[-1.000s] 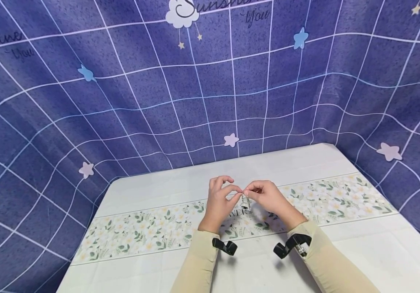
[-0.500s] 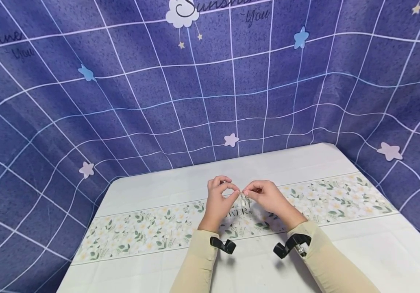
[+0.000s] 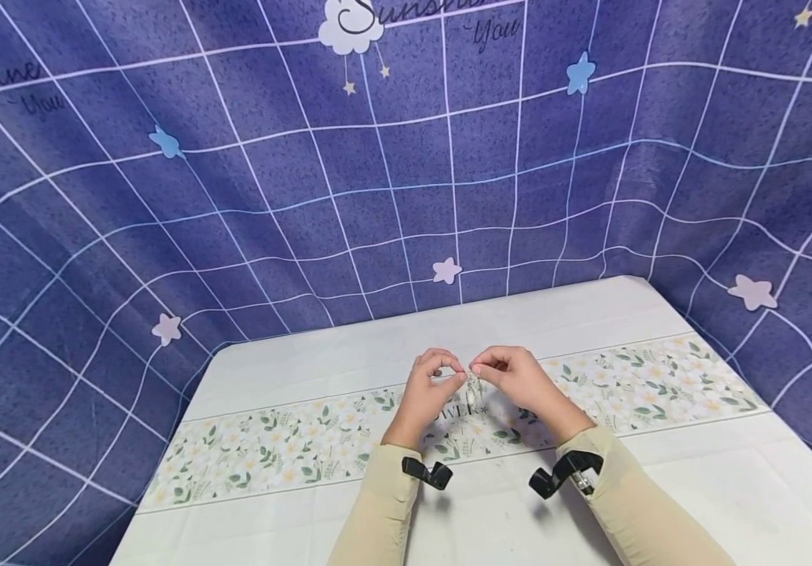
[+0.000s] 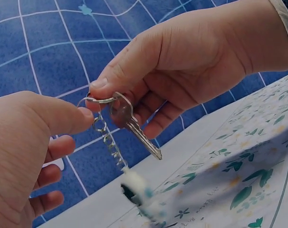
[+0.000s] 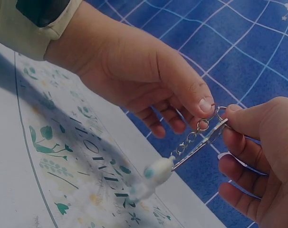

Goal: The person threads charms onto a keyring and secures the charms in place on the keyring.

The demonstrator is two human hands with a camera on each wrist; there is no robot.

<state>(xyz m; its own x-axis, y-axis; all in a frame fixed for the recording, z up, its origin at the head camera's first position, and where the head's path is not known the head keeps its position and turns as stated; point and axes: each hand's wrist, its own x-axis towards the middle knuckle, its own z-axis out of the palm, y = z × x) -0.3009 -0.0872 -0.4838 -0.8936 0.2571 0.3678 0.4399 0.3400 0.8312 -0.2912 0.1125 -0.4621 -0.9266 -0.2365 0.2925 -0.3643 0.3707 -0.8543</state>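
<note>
Just above the tabletop (image 3: pixel 533 314), the left hand (image 4: pixel 20 142) and right hand (image 4: pixel 182 61) both pinch a key ring (image 4: pixel 94 100) carrying a silver key (image 4: pixel 127 121) and a chained charm (image 4: pixel 139 192). The key seems mid-threading; next comes careful sliding along the ring. Beyond hangs a blue backdrop (image 3: pixel 236 157), nothing obstructing.

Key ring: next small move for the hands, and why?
Probably slide the key further round the key ring. The left hand and right hand both pinch the ring, the key's head sits at it, and the chain with its charm dangles freely.
</note>
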